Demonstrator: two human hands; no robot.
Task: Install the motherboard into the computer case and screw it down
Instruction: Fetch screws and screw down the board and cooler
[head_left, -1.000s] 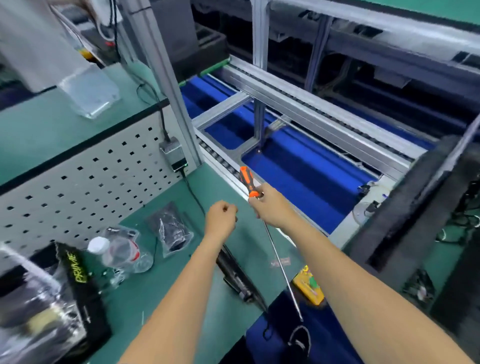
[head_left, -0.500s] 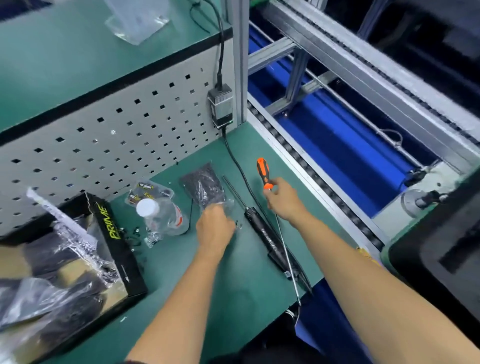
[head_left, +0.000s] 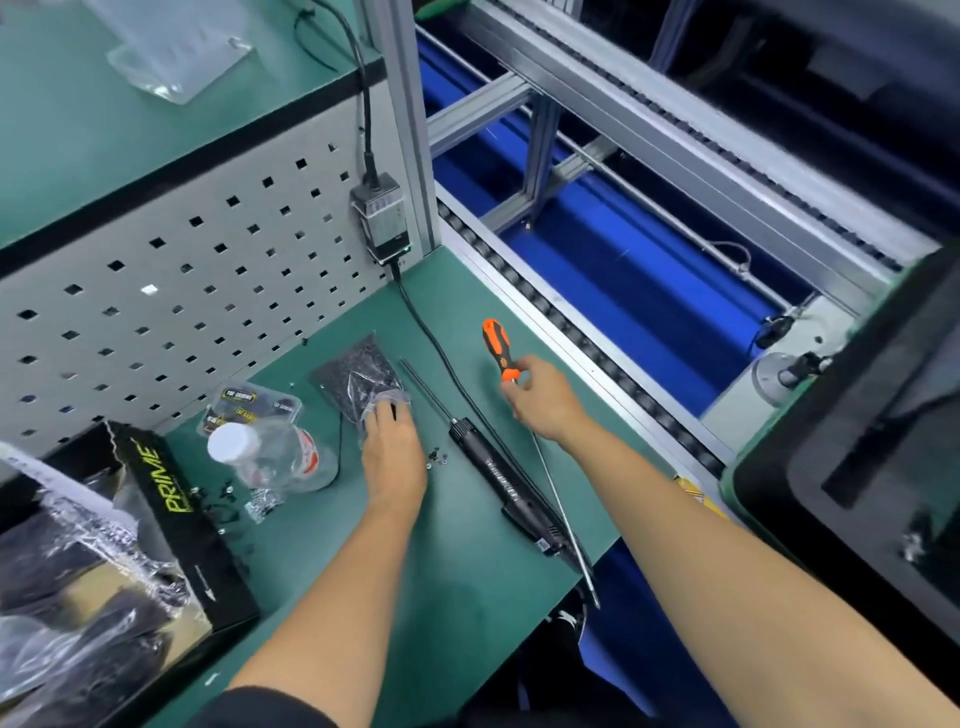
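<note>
Screwdriver (head_left: 500, 352) gripped in right hand (head_left: 540, 401), shaft angled toward 5 o'clock over green worktop (head_left: 467, 561). Left hand (head_left: 390, 447) laid on screw bag (head_left: 361, 382), fingers reaching into opening; grip cannot be told. Loose screws (head_left: 438, 458) at 3 o'clock of left hand.

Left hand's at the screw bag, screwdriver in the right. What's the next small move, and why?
Probably pinch one screw from the bag of screws: the left hand has its fingers at the bag's open mouth, and the right hand already holds the screwdriver. A few loose screws lie beside it.
</note>
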